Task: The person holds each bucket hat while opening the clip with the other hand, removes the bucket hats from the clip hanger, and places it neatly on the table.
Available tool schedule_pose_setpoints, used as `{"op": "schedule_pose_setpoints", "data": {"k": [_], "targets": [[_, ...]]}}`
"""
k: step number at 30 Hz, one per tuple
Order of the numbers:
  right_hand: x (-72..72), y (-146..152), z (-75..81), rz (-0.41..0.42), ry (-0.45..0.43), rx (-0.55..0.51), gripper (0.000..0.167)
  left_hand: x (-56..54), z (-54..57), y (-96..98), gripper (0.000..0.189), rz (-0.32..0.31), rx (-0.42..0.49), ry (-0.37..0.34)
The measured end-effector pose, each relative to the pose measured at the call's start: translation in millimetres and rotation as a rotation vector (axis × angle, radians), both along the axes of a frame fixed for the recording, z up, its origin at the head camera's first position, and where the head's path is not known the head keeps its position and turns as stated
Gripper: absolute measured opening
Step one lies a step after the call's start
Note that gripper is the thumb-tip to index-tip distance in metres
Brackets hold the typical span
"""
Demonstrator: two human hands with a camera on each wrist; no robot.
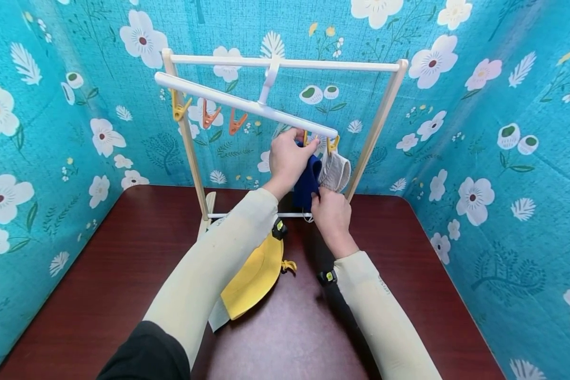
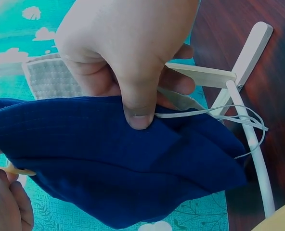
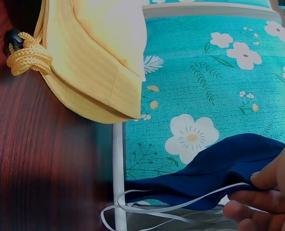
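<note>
A navy blue hat with white cords hangs below the right part of a white hanger. High at the hat, my left hand pinches a yellow clip against the cloth. My right hand grips the hat's stitched edge lower down, thumb pressed on the fabric in the left wrist view. Just to the right, a light grey hat dangles from another yellow clip at the hanger's end. The hanger tilts down to the right.
A wooden frame carries the hanger on its white top bar. One yellow clip and two orange clips hang on the left. Below my left arm, a yellow hat lies on the dark red table.
</note>
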State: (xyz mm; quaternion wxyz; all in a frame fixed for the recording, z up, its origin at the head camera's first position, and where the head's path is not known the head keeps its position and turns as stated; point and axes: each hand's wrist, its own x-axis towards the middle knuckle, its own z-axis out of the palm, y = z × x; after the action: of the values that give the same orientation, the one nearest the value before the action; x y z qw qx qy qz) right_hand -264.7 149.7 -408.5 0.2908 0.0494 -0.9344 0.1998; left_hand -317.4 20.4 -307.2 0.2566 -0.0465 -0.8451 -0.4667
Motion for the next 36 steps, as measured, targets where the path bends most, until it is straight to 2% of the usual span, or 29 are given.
{"op": "schedule_pose_setpoints", "data": {"k": [14,23,28,36], "targets": [[-0.4,1.5,-3.1,0.032,0.002,-0.054,0.035,0.4,2.4,1.7,0.038,-0.023,-0.028,-0.017],[0.7,0.1,-5.5,0.027,0.024,-0.046,0.035,-1.0,3.6,-0.2,0.035,-0.022,-0.016,-0.027],[1.5,-1.0,-6.4,0.025,0.034,-0.040,0.037,-1.7,3.7,-2.1,0.032,-0.042,-0.006,-0.019],[2.2,-2.8,-7.9,0.014,0.044,-0.029,0.033,-0.7,4.6,-3.4,0.033,-0.043,0.000,-0.033]]}}
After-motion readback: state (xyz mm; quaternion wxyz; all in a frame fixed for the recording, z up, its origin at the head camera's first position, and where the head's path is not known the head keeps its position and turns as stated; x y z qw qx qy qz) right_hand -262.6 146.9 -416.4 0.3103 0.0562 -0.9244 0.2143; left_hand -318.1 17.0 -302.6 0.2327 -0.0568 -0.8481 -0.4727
